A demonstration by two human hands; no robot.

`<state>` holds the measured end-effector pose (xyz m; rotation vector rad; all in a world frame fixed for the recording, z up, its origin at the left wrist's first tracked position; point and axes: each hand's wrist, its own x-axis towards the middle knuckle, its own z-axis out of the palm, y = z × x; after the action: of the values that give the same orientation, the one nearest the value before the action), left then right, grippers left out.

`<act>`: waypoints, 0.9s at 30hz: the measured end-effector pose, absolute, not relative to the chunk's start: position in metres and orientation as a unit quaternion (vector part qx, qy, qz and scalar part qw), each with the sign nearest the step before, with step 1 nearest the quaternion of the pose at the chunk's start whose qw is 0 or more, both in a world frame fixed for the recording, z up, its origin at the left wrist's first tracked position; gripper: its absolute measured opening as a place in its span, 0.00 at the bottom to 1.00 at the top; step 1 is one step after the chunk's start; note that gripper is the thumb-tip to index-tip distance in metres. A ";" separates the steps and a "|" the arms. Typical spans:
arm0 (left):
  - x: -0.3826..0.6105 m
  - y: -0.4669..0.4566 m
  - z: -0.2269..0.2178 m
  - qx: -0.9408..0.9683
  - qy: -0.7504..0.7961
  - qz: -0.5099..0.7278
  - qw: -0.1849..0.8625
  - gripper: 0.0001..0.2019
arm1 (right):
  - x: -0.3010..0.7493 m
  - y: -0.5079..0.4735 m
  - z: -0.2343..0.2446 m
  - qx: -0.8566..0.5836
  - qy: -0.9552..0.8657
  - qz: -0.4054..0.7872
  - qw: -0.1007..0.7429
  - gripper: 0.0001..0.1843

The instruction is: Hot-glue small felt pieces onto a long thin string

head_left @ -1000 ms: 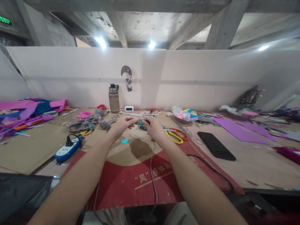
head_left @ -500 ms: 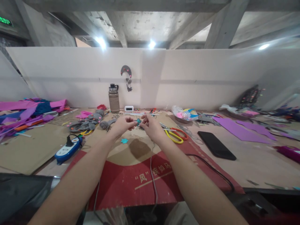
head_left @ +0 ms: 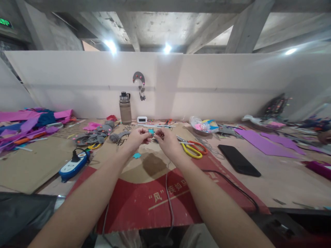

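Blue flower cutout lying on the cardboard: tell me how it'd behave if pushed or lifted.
The blue flower cutout looks thin and smaller than the left hand near it, so it is probably light. Lying flat on the cardboard, it would likely slide rather than roll or tip. Being thin, it may bend easily, though its material is unclear.

Teal piece [head_left: 151,131]: detail too small
Right fingertips [head_left: 158,135]: anything pinched, too small to tell
Sign [head_left: 5,23]: cut by left edge
Clock [head_left: 142,119]: display unreadable
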<state>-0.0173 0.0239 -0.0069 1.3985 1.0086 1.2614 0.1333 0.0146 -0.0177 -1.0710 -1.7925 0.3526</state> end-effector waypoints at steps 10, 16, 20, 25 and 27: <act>-0.020 0.028 -0.009 0.518 0.349 0.598 0.502 0.15 | 0.156 0.020 -0.003 -0.499 -0.707 0.149 0.478 0.18; -0.026 0.030 -0.006 0.500 0.337 0.608 0.517 0.16 | 0.172 0.032 -0.021 -0.677 -0.700 0.075 0.214 0.18; -0.026 0.030 -0.006 0.490 0.334 0.608 0.527 0.15 | 0.161 0.033 -0.038 -0.698 -0.700 0.076 0.127 0.16; -0.024 0.028 -0.006 0.479 0.329 0.623 0.524 0.14 | 0.161 0.041 -0.047 -0.705 -0.646 0.181 0.231 0.18; -0.025 0.029 -0.006 0.473 0.328 0.630 0.522 0.14 | 0.162 0.046 -0.048 -0.692 -0.630 0.230 0.268 0.15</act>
<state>-0.0252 0.0285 -0.0061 1.1332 0.7862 1.5084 0.1624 0.0456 -0.0478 -1.8662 -1.6986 0.6203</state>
